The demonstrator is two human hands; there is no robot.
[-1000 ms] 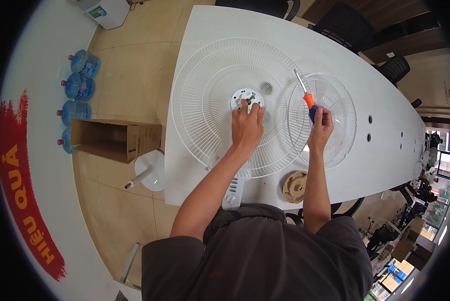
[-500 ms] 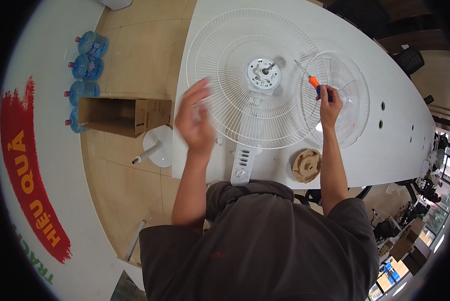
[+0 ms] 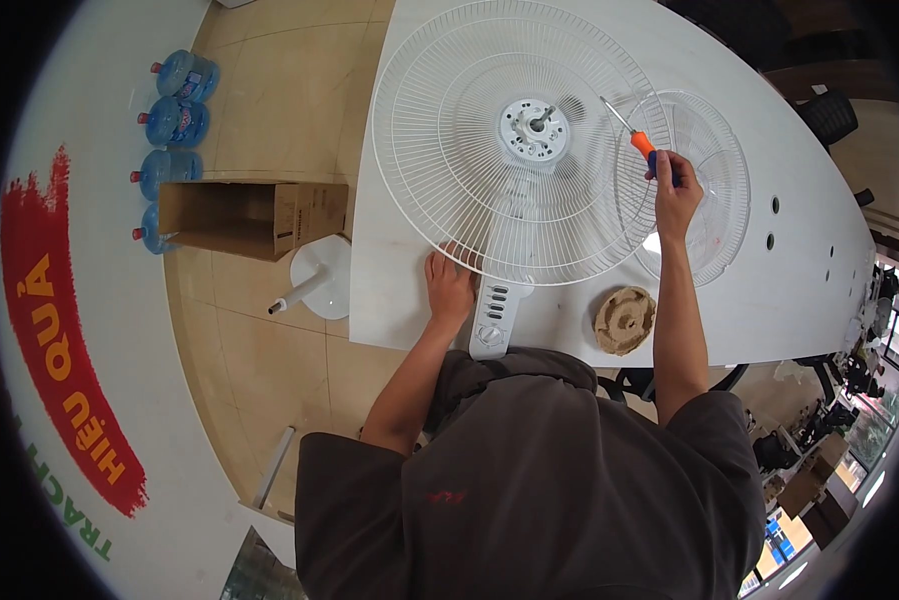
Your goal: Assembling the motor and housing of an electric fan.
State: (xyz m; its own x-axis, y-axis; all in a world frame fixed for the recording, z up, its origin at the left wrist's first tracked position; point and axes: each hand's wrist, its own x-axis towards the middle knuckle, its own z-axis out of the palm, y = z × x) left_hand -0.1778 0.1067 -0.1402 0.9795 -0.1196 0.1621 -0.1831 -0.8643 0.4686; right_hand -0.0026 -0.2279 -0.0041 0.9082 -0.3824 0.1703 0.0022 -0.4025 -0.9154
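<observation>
My right hand (image 3: 677, 190) is closed around the blue end of a screwdriver (image 3: 644, 145) with an orange collar. Its bare shaft points up and left over the rim of a white wire fan grille (image 3: 439, 170). At the grille's middle sits a white motor mount (image 3: 533, 130) with a metal shaft sticking out. Below the grille extends the fan's white control panel (image 3: 491, 318), with several buttons and a knob. Left of that panel, my left hand (image 3: 451, 288) reaches down to the tabletop, fingers slightly apart and partly under the grille's lower edge. Whatever lies beneath its fingertips is hidden.
A clear fan blade (image 3: 724, 190) lies on the white table (image 3: 809, 290), right of the grille. Nearer me is a round brown pulp piece (image 3: 624, 320). On the floor at left are an open cardboard box (image 3: 309, 215), a white round stand base (image 3: 321, 278) and several water bottles (image 3: 184, 122).
My left hand has come down from above the grille's left side to the tabletop, over the spot where a small white piece lay. The screwdriver stays in my right hand.
</observation>
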